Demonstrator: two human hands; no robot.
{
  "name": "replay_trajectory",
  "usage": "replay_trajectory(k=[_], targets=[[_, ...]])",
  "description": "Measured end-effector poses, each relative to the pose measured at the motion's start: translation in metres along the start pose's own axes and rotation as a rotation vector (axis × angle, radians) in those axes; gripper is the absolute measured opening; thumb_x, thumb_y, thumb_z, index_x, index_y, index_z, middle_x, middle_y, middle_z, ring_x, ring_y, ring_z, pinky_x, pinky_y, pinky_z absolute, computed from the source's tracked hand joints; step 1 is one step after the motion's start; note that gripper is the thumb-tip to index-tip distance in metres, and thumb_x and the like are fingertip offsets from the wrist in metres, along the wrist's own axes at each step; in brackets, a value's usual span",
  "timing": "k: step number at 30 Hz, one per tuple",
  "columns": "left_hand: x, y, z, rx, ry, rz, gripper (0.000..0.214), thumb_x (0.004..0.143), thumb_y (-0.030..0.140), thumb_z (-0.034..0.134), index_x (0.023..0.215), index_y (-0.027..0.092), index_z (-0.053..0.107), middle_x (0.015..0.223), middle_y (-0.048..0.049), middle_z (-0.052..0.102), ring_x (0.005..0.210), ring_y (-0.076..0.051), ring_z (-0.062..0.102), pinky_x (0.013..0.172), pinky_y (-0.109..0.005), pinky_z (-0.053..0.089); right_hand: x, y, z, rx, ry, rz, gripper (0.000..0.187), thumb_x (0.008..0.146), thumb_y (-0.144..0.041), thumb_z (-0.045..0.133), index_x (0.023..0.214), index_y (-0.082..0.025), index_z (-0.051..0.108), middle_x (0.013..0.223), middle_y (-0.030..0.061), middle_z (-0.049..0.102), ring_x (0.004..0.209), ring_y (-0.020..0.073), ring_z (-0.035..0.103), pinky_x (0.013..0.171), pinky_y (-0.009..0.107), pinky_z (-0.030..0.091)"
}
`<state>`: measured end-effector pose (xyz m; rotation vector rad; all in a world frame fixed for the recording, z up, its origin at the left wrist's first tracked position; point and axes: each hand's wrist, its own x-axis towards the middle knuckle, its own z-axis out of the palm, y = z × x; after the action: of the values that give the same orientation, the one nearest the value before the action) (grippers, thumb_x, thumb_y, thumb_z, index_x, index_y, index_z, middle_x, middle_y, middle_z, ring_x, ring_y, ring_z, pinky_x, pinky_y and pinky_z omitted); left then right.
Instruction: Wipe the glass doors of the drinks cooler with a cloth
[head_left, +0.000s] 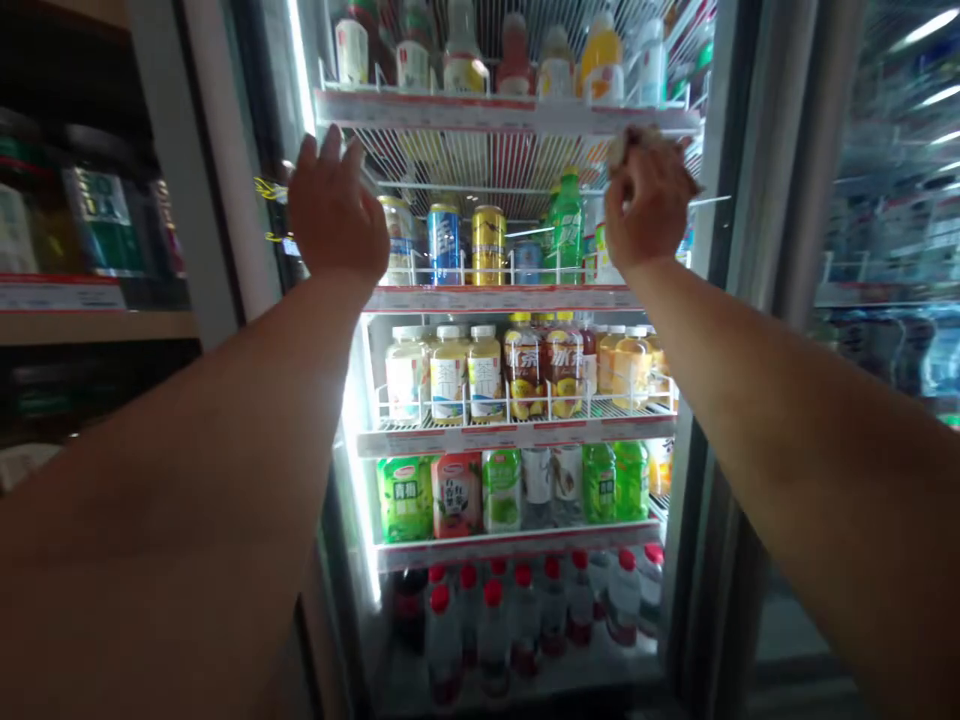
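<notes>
My left hand [336,212] is raised at the left side of a lit drinks fridge, fingers stretched upward and slightly apart, just below the left end of the top shelf [495,112]. Nothing shows in it. Opposite, my right hand [651,205] is closed around a crumpled, light brown cloth [634,138], close under that shelf's right end. Blur hides whether the cloth touches the shelf. Between my hands, on the shelf below, stand a blue can [444,243], a gold can [489,245] and a green bottle [568,225].
Lower shelves hold tea bottles [448,375], green drink bottles [405,495] and red-capped bottles [493,635]. White wire guards [540,270] run along the shelf fronts. A wooden shelf [97,325] with bottles is at left. A glass door [885,300] stands at right.
</notes>
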<state>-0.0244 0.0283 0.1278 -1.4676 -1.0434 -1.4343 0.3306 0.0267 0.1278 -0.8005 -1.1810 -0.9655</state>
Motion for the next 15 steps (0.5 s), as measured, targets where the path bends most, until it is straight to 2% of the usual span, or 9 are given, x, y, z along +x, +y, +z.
replay_trajectory(k=[2, 3, 4, 7, 8, 9, 10, 14, 15], targets=[[-0.005, 0.000, -0.001, -0.034, 0.037, 0.034, 0.059, 0.094, 0.019, 0.037, 0.152, 0.012, 0.042, 0.163, -0.0033, 0.034, 0.153, -0.024, 0.022, 0.128, -0.048, 0.017, -0.001, 0.006, 0.006, -0.011, 0.202, 0.202, 0.043, 0.088, -0.024, 0.037, 0.123, -0.021, 0.061, 0.139, 0.0145, 0.060, 0.133, 0.0299, 0.043, 0.118, 0.060, 0.020], [-0.008, 0.000, -0.002, -0.051, 0.044, 0.033, 0.059, 0.094, 0.021, 0.036, 0.151, 0.013, 0.043, 0.162, -0.0031, 0.035, 0.153, -0.024, 0.023, 0.128, -0.049, 0.017, -0.003, 0.005, 0.006, -0.014, 0.197, 0.184, 0.043, 0.087, -0.024, 0.038, 0.122, -0.020, 0.062, 0.137, 0.0156, 0.061, 0.132, 0.0312, 0.044, 0.117, 0.060, 0.021], [-0.009, 0.000, -0.002, -0.064, 0.038, 0.025, 0.058, 0.094, 0.023, 0.036, 0.151, 0.014, 0.044, 0.162, -0.0024, 0.035, 0.153, -0.023, 0.023, 0.128, -0.049, 0.017, -0.006, 0.002, 0.006, -0.012, 0.116, 0.082, 0.042, 0.087, -0.025, 0.039, 0.122, -0.021, 0.063, 0.136, 0.0146, 0.062, 0.133, 0.0315, 0.044, 0.117, 0.060, 0.023], [-0.013, 0.000, -0.003, -0.067, 0.032, 0.013, 0.060, 0.093, 0.026, 0.038, 0.151, 0.016, 0.044, 0.162, -0.0005, 0.035, 0.152, -0.023, 0.024, 0.128, -0.048, 0.017, -0.017, -0.014, -0.002, 0.019, -0.251, -0.318, 0.037, 0.090, -0.031, 0.044, 0.122, -0.027, 0.063, 0.137, 0.0066, 0.062, 0.137, 0.0293, 0.044, 0.119, 0.056, 0.029], [-0.014, 0.000, -0.003, -0.067, 0.030, 0.013, 0.060, 0.092, 0.026, 0.039, 0.151, 0.016, 0.044, 0.162, -0.0003, 0.035, 0.153, -0.023, 0.023, 0.128, -0.048, 0.017, -0.019, -0.018, -0.003, 0.029, -0.300, -0.365, 0.037, 0.090, -0.032, 0.045, 0.122, -0.028, 0.063, 0.138, 0.0052, 0.061, 0.139, 0.0289, 0.044, 0.119, 0.055, 0.029], [-0.015, 0.000, -0.004, -0.072, 0.028, 0.008, 0.060, 0.092, 0.027, 0.039, 0.151, 0.016, 0.043, 0.162, 0.0001, 0.035, 0.153, -0.023, 0.023, 0.128, -0.048, 0.017, -0.020, -0.020, -0.003, 0.036, -0.291, -0.351, 0.037, 0.090, -0.031, 0.044, 0.122, -0.028, 0.063, 0.137, 0.0052, 0.061, 0.139, 0.0289, 0.044, 0.120, 0.055, 0.029], [-0.017, 0.000, -0.004, -0.084, 0.023, 0.001, 0.060, 0.092, 0.027, 0.039, 0.151, 0.017, 0.043, 0.163, 0.0010, 0.034, 0.153, -0.022, 0.022, 0.128, -0.047, 0.017, -0.019, -0.020, -0.001, 0.044, -0.227, -0.284, 0.038, 0.090, -0.030, 0.043, 0.123, -0.027, 0.063, 0.137, 0.0065, 0.062, 0.138, 0.0292, 0.044, 0.120, 0.055, 0.028], [-0.028, 0.002, -0.006, -0.122, 0.003, -0.008, 0.059, 0.094, 0.030, 0.037, 0.152, 0.019, 0.043, 0.163, 0.0026, 0.032, 0.154, -0.018, 0.017, 0.129, -0.043, 0.014, -0.013, -0.013, 0.017, 0.104, 0.216, 0.166, 0.042, 0.088, -0.024, 0.039, 0.122, -0.021, 0.064, 0.136, 0.0151, 0.061, 0.133, 0.0316, 0.043, 0.119, 0.058, 0.022], [-0.030, 0.003, -0.007, -0.118, -0.006, -0.008, 0.059, 0.094, 0.030, 0.037, 0.152, 0.017, 0.043, 0.163, 0.0014, 0.032, 0.155, -0.018, 0.017, 0.129, -0.043, 0.013, -0.014, -0.013, 0.020, 0.110, 0.261, 0.214, 0.041, 0.088, -0.025, 0.040, 0.120, -0.021, 0.064, 0.136, 0.0158, 0.061, 0.132, 0.0322, 0.043, 0.119, 0.059, 0.021]])
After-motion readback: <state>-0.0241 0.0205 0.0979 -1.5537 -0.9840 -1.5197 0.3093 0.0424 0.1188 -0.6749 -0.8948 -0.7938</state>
